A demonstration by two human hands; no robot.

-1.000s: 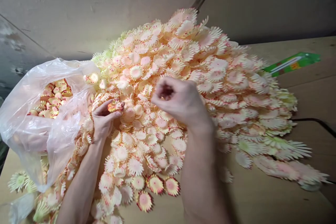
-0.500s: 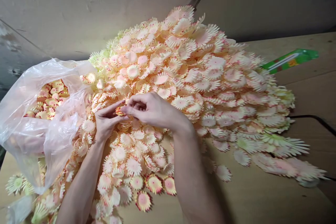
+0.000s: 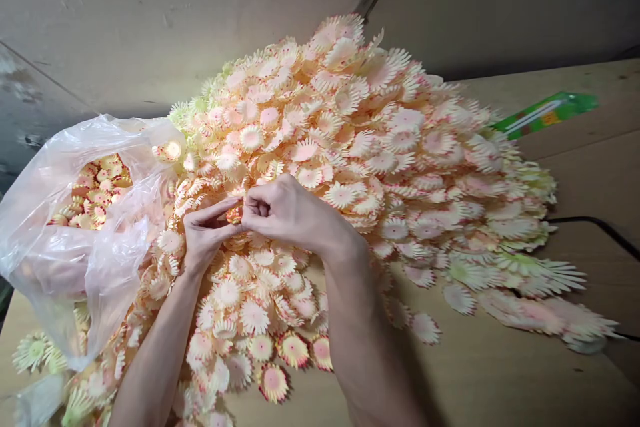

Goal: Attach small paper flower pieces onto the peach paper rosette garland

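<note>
Over the near side of a big heap of artificial flower petal discs [image 3: 340, 147], my two hands meet. My left hand [image 3: 204, 230] has its thumb and forefinger closed round a small red-and-yellow artificial flower piece [image 3: 234, 215]. My right hand [image 3: 287, 210] is curled, its thumb and forefinger pinched at the right side of that same piece. The right fingers hide part of it, and its exact shape cannot be made out. Pale pink discs with fringed, red-tipped edges lie all round both wrists.
A clear plastic bag [image 3: 55, 173] at the left holds several red-and-yellow flower pieces [image 3: 103, 190]. Loose discs [image 3: 273, 382] lie on the wooden table [image 3: 480, 373]. A green packet [image 3: 550, 113] and a black cable [image 3: 595, 221] are at the right; a wall [image 3: 200, 7] stands behind.
My right fingers have shifted slightly right and curled more tightly. The small flower piece now shows between the left finger and thumb, nearer the right fingertips. The view has moved a little.
</note>
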